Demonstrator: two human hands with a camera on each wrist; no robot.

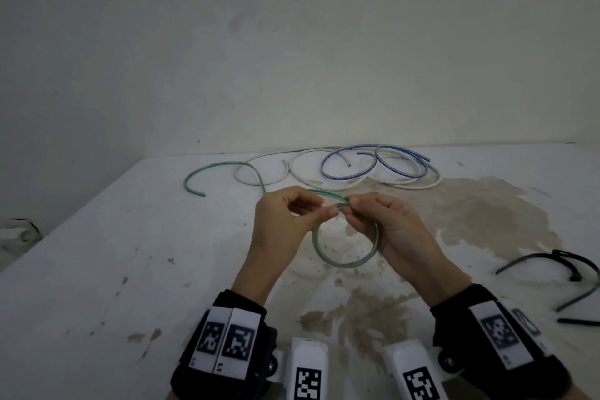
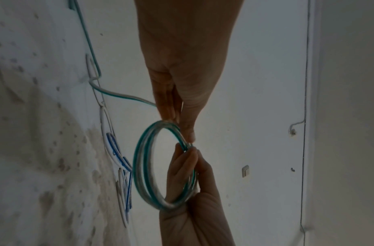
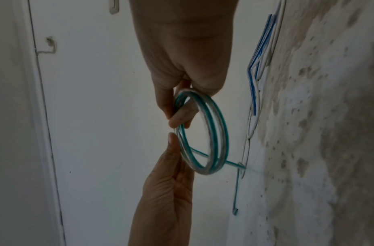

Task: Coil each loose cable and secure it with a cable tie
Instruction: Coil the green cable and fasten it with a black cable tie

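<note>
Hands pinch a clear green-striped plastic cable at its coil's top: left hand between thumb and fingertips, right hand fingers curled through the loop hanging below.

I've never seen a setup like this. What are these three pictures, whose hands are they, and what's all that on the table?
There is no machine here: a person wears three cameras, one on the head and one on each wrist. The head view looks down at both hands; the black bands with square patterns are the wrist mounts. The left hand and right hand pinch a green-striped clear cable, part wound into a small coil, with its loose tail trailing across the white table. Farther back lie a white cable and a blue-striped cable, both loose. Black cable ties wait at the right. The wrist views show the same coil close up.
</note>
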